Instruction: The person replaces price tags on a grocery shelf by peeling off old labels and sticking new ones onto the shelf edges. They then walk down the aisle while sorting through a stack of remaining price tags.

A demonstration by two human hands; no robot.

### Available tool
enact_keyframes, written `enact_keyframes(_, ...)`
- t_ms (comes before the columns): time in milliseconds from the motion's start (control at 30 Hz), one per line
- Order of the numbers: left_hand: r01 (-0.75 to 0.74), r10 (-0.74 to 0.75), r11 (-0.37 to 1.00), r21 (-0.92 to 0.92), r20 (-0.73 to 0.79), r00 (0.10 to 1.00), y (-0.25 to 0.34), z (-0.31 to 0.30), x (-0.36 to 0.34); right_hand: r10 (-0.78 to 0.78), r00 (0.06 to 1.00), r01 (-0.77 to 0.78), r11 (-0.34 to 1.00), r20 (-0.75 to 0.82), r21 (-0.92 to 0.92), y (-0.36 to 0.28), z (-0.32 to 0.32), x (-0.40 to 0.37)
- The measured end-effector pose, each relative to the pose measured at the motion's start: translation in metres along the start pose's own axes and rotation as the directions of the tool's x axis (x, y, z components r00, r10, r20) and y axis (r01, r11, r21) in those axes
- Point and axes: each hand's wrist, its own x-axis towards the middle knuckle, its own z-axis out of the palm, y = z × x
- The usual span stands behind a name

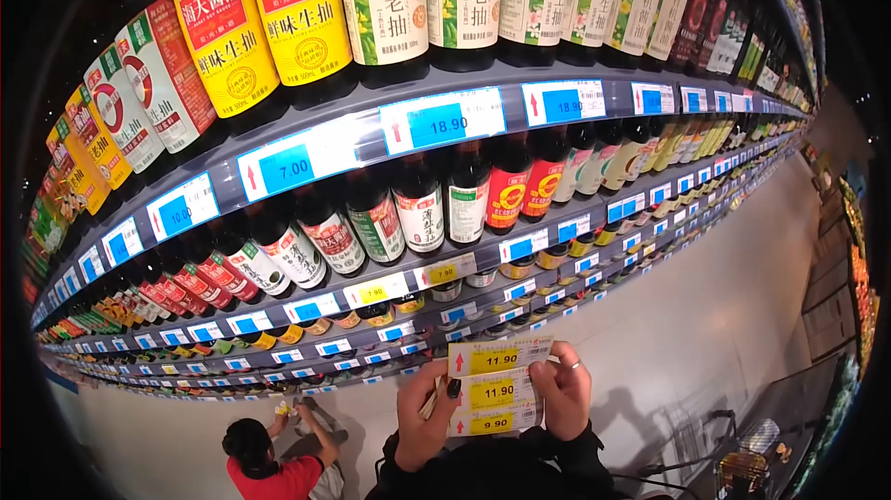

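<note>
A strip of yellow-and-white price tags [490,396] is held up in front of my body, below the shelves. Three printed prices show on it: 11.90, 11.90 and 9.90. My left hand [422,421] grips the strip's left edge with the thumb on its front, and more paper edges stick out behind that thumb. On the other side, my right hand [564,393], with a ring on one finger, pinches the upper right edge. The fingers behind the strip are partly hidden.
Long store shelves [357,164] curve across the view, filled with bottles such as a yellow-labelled soy sauce [299,13]. Blue and yellow price tags line their edges. A person in a red shirt [278,477] is low at left. A cart [742,463] stands lower right on the floor [687,314].
</note>
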Motion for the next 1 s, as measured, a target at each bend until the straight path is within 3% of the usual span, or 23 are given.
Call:
enact_keyframes(267,-0.02,0.013,0.996,0.089,0.084,0.996,0.0,-0.003,-0.008,-0.137,0.99,0.136,0.989,-0.012,-0.055,0.005,0.002,0.0)
enact_keyframes(433,0.002,0.0,0.999,0.047,-0.059,0.998,-0.002,0.001,-0.011,-0.109,0.993,0.105,0.991,-0.044,-0.082,0.001,0.006,-0.003)
enact_keyframes(567,-0.034,0.035,0.999,0.01,-0.1,0.994,-0.005,0.002,-0.011,-0.09,0.993,0.087,0.995,-0.073,-0.054,-0.001,0.009,-0.004)
enact_keyframes(633,-0.048,0.046,0.999,-0.012,-0.131,0.99,-0.007,0.001,-0.012,-0.013,1.0,0.012,0.999,-0.006,-0.034,-0.003,0.005,-0.006)
enact_keyframes(767,0.0,-0.007,0.999,-0.05,-0.134,0.991,-0.013,-0.001,-0.014,0.004,1.0,-0.007,0.997,-0.029,-0.083,-0.003,0.006,-0.005)
enact_keyframes(833,-0.138,0.14,0.99,0.023,-0.244,0.96,-0.012,0.006,-0.014,-0.073,0.996,0.06,0.979,-0.059,-0.196,-0.003,0.006,-0.007)
enact_keyframes(867,-0.132,0.129,0.991,0.006,-0.267,0.955,-0.005,0.01,-0.012,-0.088,0.995,0.075,0.973,-0.048,-0.218,-0.004,0.008,-0.007)
enact_keyframes(933,-0.084,0.042,0.983,-0.165,-0.239,0.97,-0.009,0.008,-0.015,-0.062,0.997,0.054,0.983,-0.041,-0.178,-0.01,0.01,-0.008)
enact_keyframes(1000,-0.097,0.068,0.988,-0.124,-0.221,0.973,-0.008,0.006,-0.015,-0.049,0.998,0.043,0.989,-0.043,-0.139,-0.009,0.01,-0.009)
